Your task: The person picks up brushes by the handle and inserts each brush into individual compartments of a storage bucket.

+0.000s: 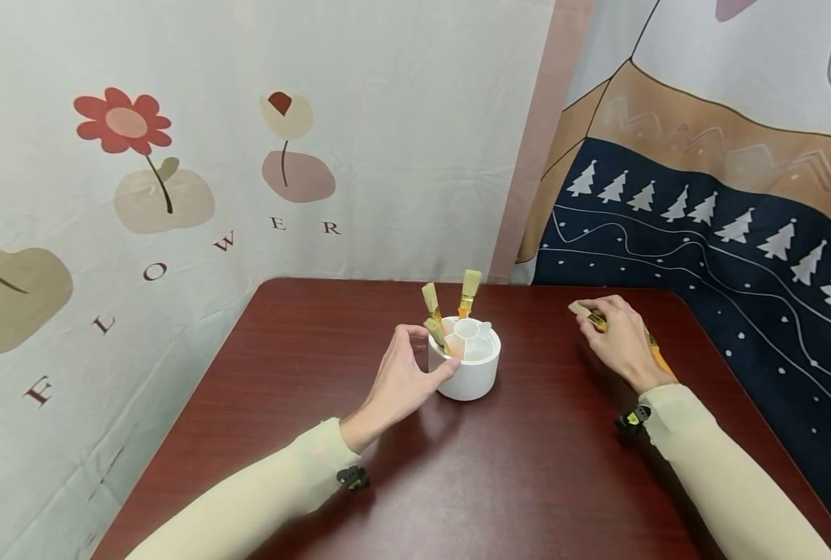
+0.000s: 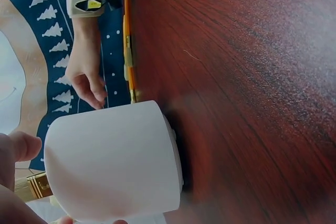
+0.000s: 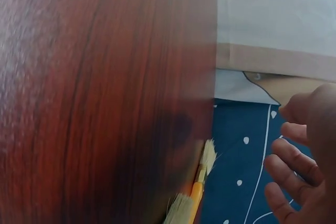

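Observation:
A white round pot with a divided top stands on the table, and three paintbrushes rise out of it, bristles up. My left hand holds the pot from its left side, thumb towards the front and fingers behind. In the left wrist view the white wall of the pot fills the middle, and fingertips show at its lower edge. My right hand hovers over flat paintbrushes with orange handles on the table's right part. Its fingers are loosely bent and apart from those brushes.
The dark red-brown table ends at the back against a pale curtain printed with flowers. A navy curtain with white trees hangs along the right edge. Each sleeve carries a small black wrist device.

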Action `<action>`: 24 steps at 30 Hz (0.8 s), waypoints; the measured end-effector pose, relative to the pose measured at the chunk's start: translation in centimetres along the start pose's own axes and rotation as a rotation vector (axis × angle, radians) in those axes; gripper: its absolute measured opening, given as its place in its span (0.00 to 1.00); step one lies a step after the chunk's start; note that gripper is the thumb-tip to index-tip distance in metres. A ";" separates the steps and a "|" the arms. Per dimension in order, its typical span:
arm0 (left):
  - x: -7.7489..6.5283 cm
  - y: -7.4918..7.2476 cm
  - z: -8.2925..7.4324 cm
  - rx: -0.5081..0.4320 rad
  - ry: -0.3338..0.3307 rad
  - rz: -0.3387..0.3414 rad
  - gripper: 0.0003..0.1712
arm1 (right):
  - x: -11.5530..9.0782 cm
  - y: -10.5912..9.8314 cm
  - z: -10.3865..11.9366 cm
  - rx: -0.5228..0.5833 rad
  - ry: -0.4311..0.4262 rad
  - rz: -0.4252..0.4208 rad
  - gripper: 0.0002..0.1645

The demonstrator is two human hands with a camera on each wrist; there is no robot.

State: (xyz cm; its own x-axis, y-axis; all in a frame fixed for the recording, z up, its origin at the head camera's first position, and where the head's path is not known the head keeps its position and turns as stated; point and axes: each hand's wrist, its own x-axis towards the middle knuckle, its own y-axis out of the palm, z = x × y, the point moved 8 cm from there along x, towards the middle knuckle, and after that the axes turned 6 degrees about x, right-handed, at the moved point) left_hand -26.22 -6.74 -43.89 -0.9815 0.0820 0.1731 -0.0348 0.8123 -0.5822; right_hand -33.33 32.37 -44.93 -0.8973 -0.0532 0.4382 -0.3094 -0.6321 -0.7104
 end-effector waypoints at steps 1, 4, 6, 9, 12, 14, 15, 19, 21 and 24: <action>0.0 0.0 0.0 0.005 -0.002 0.000 0.41 | 0.0 0.0 -0.2 -0.003 0.006 0.006 0.22; 0.1 0.2 0.1 0.013 -0.011 0.002 0.42 | 0.0 0.1 -0.6 -0.008 0.025 0.022 0.22; 0.2 0.2 0.1 0.011 -0.016 0.003 0.42 | 0.1 0.2 -0.9 -0.010 0.037 0.033 0.23; 0.2 0.3 0.0 0.002 -0.019 0.003 0.42 | 0.1 0.3 -1.3 -0.020 0.052 0.052 0.24; 0.3 0.3 0.0 -0.006 -0.015 0.002 0.41 | 0.2 0.5 -1.7 -0.035 0.072 0.082 0.25; 0.4 0.3 0.1 -0.010 -0.010 0.001 0.41 | 0.2 0.6 -2.0 -0.044 0.087 0.105 0.26; 0.4 0.3 0.1 -0.012 -0.008 0.000 0.41 | 0.2 0.6 -2.1 -0.046 0.094 0.118 0.27; 0.6 0.4 0.3 -0.010 -0.004 0.006 0.40 | 0.2 0.6 -2.6 -0.052 0.106 0.150 0.28; 0.6 0.4 0.4 -0.008 -0.006 0.014 0.40 | 0.2 0.6 -2.9 -0.048 0.104 0.155 0.29; 0.6 0.4 0.5 -0.001 -0.008 0.021 0.39 | 0.3 0.7 -3.4 -0.039 0.109 0.159 0.30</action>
State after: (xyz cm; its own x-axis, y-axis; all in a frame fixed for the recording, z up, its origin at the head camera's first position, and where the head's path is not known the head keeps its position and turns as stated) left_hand -26.94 -6.67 -44.40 -0.9835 0.0948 0.1544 -0.0137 0.8108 -0.5852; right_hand -34.88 34.56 -47.17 -0.9641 -0.0647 0.2576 -0.1706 -0.5923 -0.7875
